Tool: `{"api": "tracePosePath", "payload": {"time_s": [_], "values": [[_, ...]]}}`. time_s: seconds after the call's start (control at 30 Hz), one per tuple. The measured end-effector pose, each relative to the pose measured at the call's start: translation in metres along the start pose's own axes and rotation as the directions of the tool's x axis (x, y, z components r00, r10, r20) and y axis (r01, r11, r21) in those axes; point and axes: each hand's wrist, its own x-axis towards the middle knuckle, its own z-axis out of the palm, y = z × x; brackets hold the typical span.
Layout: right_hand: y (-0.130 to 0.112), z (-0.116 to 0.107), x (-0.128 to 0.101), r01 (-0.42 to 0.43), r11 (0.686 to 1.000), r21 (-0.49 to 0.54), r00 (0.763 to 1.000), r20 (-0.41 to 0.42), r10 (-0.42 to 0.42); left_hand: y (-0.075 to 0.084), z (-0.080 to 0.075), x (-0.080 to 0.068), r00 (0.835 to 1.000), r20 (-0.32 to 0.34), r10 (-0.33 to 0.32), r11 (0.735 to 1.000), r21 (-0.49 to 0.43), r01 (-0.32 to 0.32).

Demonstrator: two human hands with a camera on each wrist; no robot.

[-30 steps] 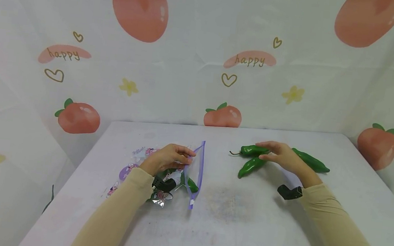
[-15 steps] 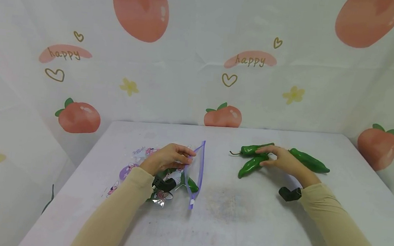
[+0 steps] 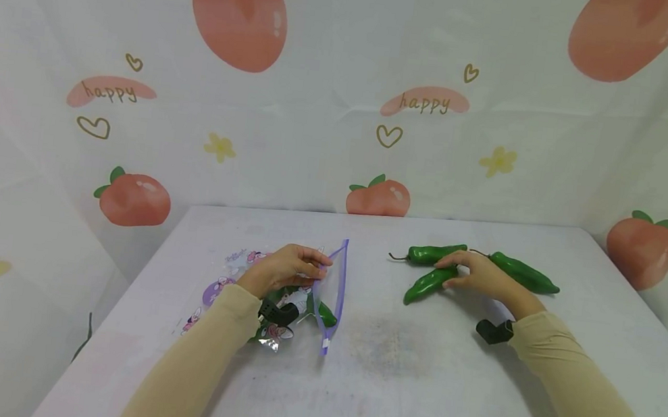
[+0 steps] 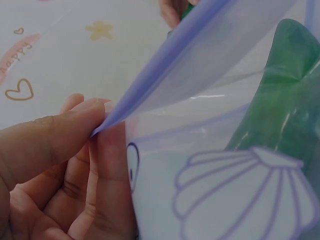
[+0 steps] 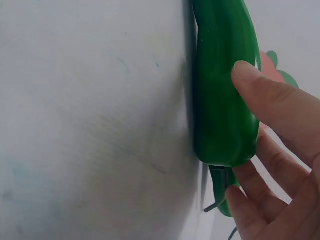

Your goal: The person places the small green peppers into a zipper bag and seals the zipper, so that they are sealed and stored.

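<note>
The left hand (image 3: 280, 269) pinches the clear bag (image 3: 216, 291) under its fingertips; it should be light, floppy and slippery, so hold the purple rim (image 3: 343, 284). The right hand (image 3: 479, 278) grips a green pepper (image 3: 426, 287) between thumb and fingers; it looks light, firm and slick, best held by its fat end. 2 more peppers (image 3: 431, 255) lie beside those fingers. Far behind all the fingers, "happy" (image 3: 424, 103) shows 2 times; the bag's writing (image 3: 236, 255) is too tiny to read.

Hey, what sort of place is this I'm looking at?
Probably a staged tabletop set, perhaps for recording, though I can't be sure. A fruit-print backdrop hangs behind the white table, green peppers lie on it, and a black device shows at each wrist.
</note>
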Motion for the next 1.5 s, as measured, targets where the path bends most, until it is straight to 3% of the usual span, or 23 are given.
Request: {"api": "tracePosePath", "payload": {"time_s": [0.3,0.53,1.0,1.5], "values": [[-0.0045,-0.0026,0.0024,-0.062,0.995,-0.081,0.993,0.097,0.070,0.0016,0.0001,-0.0014,1.000,-0.001,0.000,1.000,-0.017,0.000],[-0.0067,-0.0020,0.0027,-0.078,0.994,-0.081,0.986,0.141,0.089,0.0018,0.0002,-0.0017,1.000,0.000,-0.004,1.000,-0.015,0.004],[-0.0070,-0.0015,0.0025,-0.076,0.994,-0.080,0.984,0.155,0.088,0.0019,0.0016,-0.0018,1.000,-0.004,-0.001,1.000,-0.003,0.001],[-0.0101,0.0003,-0.0025,-0.028,0.998,-0.061,0.994,0.101,0.034,-0.0007,0.0002,-0.0006,1.000,-0.005,0.000,1.000,-0.009,0.000]]}}
